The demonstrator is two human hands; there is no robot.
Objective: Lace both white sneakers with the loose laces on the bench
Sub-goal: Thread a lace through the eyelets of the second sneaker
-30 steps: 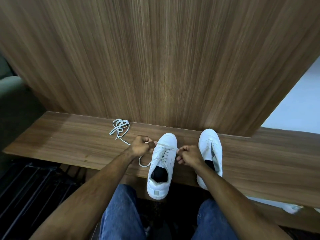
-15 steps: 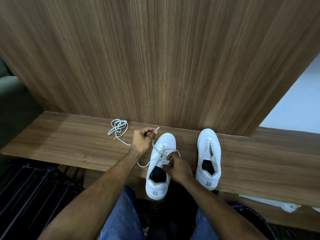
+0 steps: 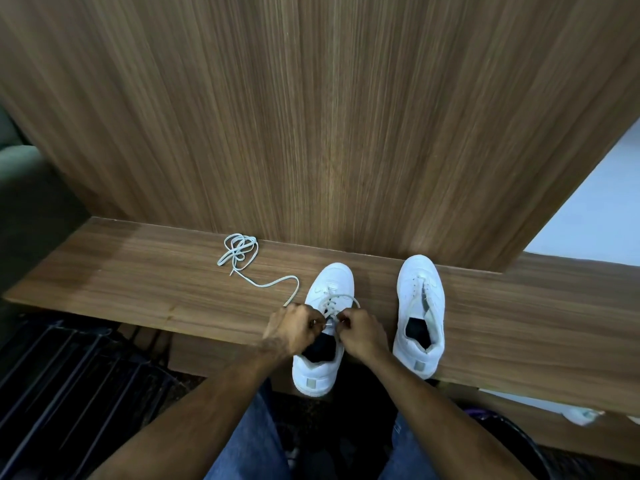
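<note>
On the bench point(image 3: 138, 285), 2 white sneakers stand toes toward the wood panel point(image 3: 311, 116), heels at the near edge. Left shoe point(image 3: 330, 282) sits just left of the right shoe point(image 3: 420, 306), a gap of bare bench between them; its heel overhangs the bench edge a bit. Left hand point(image 3: 294, 329) and right hand point(image 3: 360, 332) both sit over the left shoe's tongue area, knuckles nearly meeting, fingers curled, each pinching a lace point(image 3: 341, 296) end (exact fingertip contact is too small to read). That lace crosses the upper eyelets of the left shoe in a loop toward the toe. A 2nd strand point(image 3: 273, 283) runs from under the left hand out across the bench to a loose bundle point(image 3: 239, 249) lying left of the left shoe, close to the panel; can't tell if it is 1 lace or 2. Right shoe has no hand on it, tongue open, dark inside. Jeans point(image 3: 256, 441) show below the bench, a dark rack point(image 3: 69, 382) to the left of them.
</note>
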